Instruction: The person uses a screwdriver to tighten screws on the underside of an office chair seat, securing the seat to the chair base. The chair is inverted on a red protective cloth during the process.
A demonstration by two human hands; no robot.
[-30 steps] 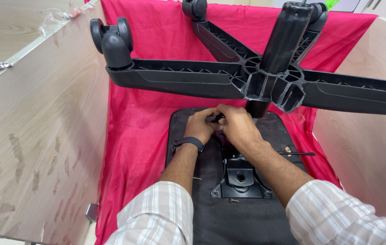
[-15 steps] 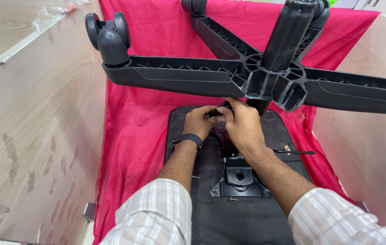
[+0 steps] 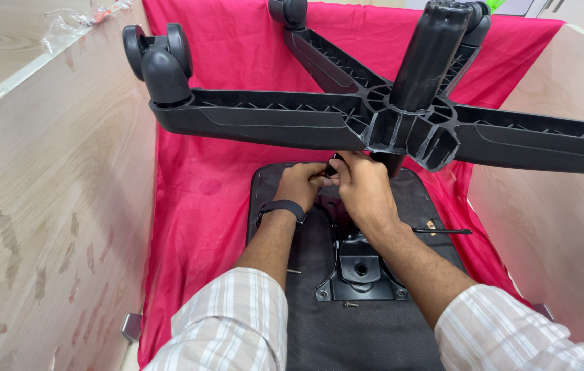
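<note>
your left hand and right hand are bunched together at the far end of the black mounting plate, fingers curled around some small dark part there, can't tell exactly what. that plate sits on the upturned seat bottom, lying on the red cloth. the five-arm chair base with a caster sits just above your knuckles.
</note>
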